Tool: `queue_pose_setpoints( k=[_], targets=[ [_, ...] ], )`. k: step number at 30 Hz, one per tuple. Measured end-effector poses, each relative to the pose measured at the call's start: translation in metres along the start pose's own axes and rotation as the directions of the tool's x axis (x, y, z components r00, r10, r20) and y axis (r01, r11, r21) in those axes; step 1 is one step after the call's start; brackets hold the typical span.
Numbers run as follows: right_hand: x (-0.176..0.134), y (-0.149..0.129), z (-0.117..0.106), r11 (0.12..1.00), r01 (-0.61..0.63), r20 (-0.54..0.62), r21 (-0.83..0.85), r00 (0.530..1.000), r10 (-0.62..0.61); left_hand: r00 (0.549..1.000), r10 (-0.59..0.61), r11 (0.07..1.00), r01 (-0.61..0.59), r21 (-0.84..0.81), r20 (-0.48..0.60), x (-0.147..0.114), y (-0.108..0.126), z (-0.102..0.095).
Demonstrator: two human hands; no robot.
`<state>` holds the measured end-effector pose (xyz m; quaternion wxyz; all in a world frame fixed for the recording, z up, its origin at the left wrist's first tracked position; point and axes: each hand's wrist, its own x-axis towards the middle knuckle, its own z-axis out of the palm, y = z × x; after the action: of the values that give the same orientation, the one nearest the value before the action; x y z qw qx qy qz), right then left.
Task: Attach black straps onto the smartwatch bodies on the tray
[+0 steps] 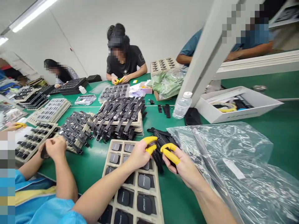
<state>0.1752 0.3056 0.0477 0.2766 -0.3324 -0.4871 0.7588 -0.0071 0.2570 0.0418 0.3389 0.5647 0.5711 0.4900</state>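
My left hand [140, 155], with yellow finger cots on thumb and forefinger, is closed in a pinch above the upper right corner of a beige tray [159, 199]. A dark end of a black watch strap shows between its fingertips. My right hand [178, 161], also in yellow cots, is curled just right of it; what its fingers hold is hidden. Behind both hands lies a loose pile of black watch straps [165, 134]. Square black watch cases [144, 181] sit in the tray's compartments, some with pale lettering.
Clear plastic bags [233, 155] cover the bench on the right. Stacked trays of black straps [119, 115] stand ahead. A bottle [182, 105] and a white box [235, 105] stand beside a post [201, 53]. A co-worker's hands [54, 147] are close on the left; other people sit opposite.
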Motion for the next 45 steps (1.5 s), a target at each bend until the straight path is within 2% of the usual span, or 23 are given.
queue_pose_setpoints(
  k=[2,3,6,10,16,21,24,28,30,33,38,40,45],
  targets=[
    [-0.003,0.005,0.007,0.998,-0.062,0.047,0.0,0.997,0.062,0.986,0.147,0.971,-0.158,0.182,0.072,-0.002,-0.002,0.0],
    [-0.004,0.007,0.009,0.996,-0.086,0.058,-0.007,0.995,0.086,0.975,0.179,0.949,-0.206,0.24,0.129,-0.003,-0.001,-0.002],
    [-0.005,0.013,0.009,0.993,-0.116,0.07,-0.034,0.991,0.118,0.946,0.158,0.911,-0.25,0.329,0.282,-0.006,0.002,-0.006],
    [-0.004,0.019,0.004,0.988,-0.148,0.128,-0.034,0.98,0.152,0.927,0.133,0.894,-0.265,0.362,0.351,-0.006,0.01,-0.009],
    [-0.003,0.023,0.007,0.985,-0.136,0.079,0.108,0.989,0.128,0.935,0.099,0.864,-0.252,0.437,0.341,-0.006,0.015,-0.01],
    [-0.005,0.022,0.011,0.97,-0.125,0.089,0.209,0.99,0.108,0.936,0.084,0.833,-0.254,0.491,0.342,-0.006,0.017,-0.007],
    [-0.007,0.02,0.01,0.962,-0.128,0.085,0.243,0.99,0.11,0.921,0.084,0.833,-0.274,0.481,0.38,-0.004,0.022,-0.008],
    [-0.007,0.017,0.01,0.958,-0.123,0.078,0.259,0.991,0.106,0.89,0.144,0.851,-0.335,0.405,0.433,-0.004,0.029,-0.013],
    [-0.006,0.016,0.011,0.96,-0.125,0.097,0.251,0.99,0.104,0.891,0.161,0.816,-0.362,0.451,0.425,-0.005,0.031,-0.014],
    [-0.004,0.013,0.013,0.964,-0.145,0.115,0.224,0.986,0.122,0.888,0.175,0.704,-0.415,0.576,0.425,-0.007,0.031,-0.013],
    [-0.001,0.009,0.015,0.97,-0.146,0.081,0.195,0.988,0.133,0.847,0.203,0.527,-0.518,0.674,0.491,-0.006,0.025,-0.014],
    [-0.001,0.009,0.016,0.971,-0.146,0.073,0.188,0.988,0.135,0.849,0.197,0.505,-0.517,0.691,0.491,-0.006,0.023,-0.014],
    [-0.001,0.01,0.017,0.978,-0.134,0.048,0.159,0.991,0.128,0.858,0.19,0.555,-0.494,0.669,0.477,-0.006,0.019,-0.013]
  ],
)
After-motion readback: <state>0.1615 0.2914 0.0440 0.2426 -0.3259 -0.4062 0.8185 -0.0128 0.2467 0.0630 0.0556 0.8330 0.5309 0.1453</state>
